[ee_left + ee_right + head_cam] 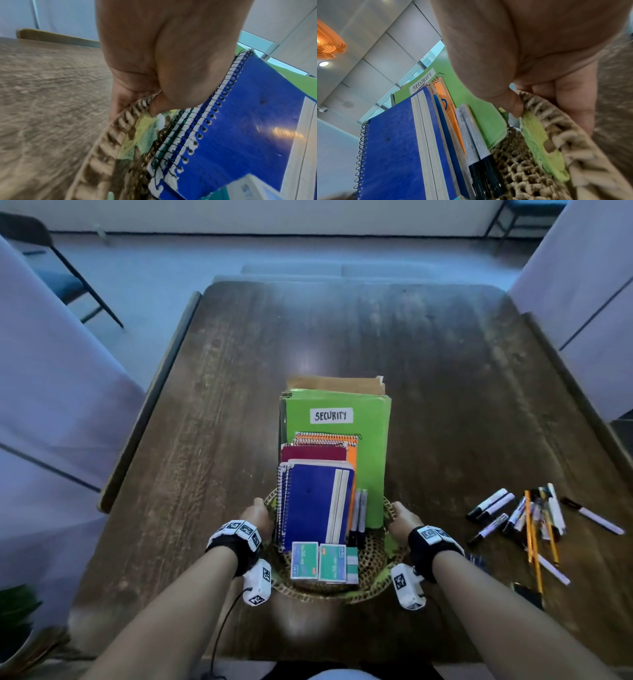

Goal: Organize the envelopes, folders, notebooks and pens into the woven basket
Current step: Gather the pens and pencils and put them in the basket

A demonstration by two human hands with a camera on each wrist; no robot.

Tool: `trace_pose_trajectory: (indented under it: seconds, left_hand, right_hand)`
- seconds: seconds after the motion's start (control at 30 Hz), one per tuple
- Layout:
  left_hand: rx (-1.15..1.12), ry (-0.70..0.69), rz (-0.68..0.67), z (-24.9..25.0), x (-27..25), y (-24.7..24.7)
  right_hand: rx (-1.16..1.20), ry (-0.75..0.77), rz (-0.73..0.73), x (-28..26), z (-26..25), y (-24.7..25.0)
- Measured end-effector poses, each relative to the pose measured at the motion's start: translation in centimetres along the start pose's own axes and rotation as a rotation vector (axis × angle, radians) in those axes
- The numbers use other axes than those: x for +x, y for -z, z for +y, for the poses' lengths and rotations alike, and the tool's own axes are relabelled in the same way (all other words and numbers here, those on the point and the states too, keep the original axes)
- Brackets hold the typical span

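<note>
We pinch the basket (329, 594) rim on both sides, left hand (255, 517) and right hand (404, 518), fingers (515, 106) curled over it. Notebooks (315, 501) hide the folder's (370, 419) lower half. Loose pens (520, 518) lie on the worktop (445, 371) right of the basket.

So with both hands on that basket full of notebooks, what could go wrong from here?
The left hand and right hand each pinch the woven basket by its rim. If it tilts, the tall green folder and blue notebook, which stick out far past the rim, might tip over or slide out. The two markers leaning beside them could roll off too. Also, a pile of pens lies on the table, so the job may end up unfinished.
</note>
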State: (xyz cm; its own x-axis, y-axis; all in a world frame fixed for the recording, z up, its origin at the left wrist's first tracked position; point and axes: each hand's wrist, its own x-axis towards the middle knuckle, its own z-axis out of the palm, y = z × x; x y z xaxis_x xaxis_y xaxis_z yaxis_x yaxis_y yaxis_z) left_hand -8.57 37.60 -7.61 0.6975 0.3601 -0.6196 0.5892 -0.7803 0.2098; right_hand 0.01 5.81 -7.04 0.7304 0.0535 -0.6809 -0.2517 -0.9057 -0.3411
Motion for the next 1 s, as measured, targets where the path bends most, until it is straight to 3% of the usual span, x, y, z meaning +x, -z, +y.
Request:
trace_pose_trajectory:
  seconds: [0.53, 0.67, 0.73, 0.8, 0.87, 0.9, 1.0]
  left_hand:
    - [-0.014, 0.059, -0.028, 14.3, -1.3, -4.3]
    - [-0.112, 0.144, -0.023, 14.9, -2.1, -4.2]
    - [-0.049, 0.152, 0.038, 15.2, -3.4, -3.5]
    - [0.019, 0.079, 0.276, 16.0, -5.6, -3.0]
    - [0.002, -0.107, 0.551, 18.4, -8.5, -2.8]
    - [-0.05, -0.21, 0.614, 20.0, -9.8, -2.8]
    - [-0.189, -0.475, 0.502, 25.8, -11.2, -4.2]
  right_hand:
    - [0.036, 0.044, 0.033, 2.1, 10.7, 9.0]
    - [0.124, 0.077, -0.058, 2.3, 11.8, 10.2]
    - [0.174, 0.066, -0.117, 2.7, 12.6, 11.1]
    - [0.237, 0.02, -0.132, 2.7, 13.7, 12.4]
    - [0.309, -0.019, -0.081, 3.0, 15.8, 14.1]
    - [0.339, -0.045, -0.048, 3.3, 17.0, 14.9]
    - [0.395, -0.12, 0.045, 4.3, 20.4, 17.4]
